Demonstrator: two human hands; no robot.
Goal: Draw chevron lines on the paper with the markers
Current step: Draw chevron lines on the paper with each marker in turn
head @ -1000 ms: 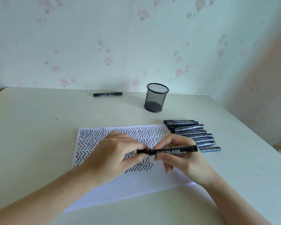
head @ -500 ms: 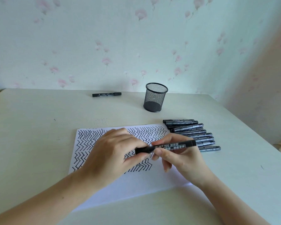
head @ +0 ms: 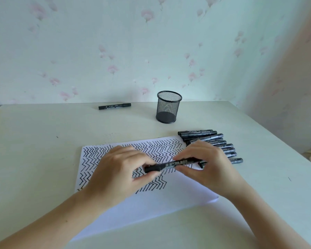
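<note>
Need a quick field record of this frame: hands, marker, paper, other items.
left hand: pinches the cap end of the held marker
right hand: grips the held marker's barrel
held marker: black, roughly level above the paper
paper: white sheet, chevron rows over its far part, near part blank
marker row: black markers lying side by side, right of the paper
mesh pen cup: black, upright
lone marker: lying near the wall
table: pale

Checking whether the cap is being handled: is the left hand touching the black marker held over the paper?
Touching. The head view shows the left hand pinching the cap end of the black marker between thumb and fingers.
</note>
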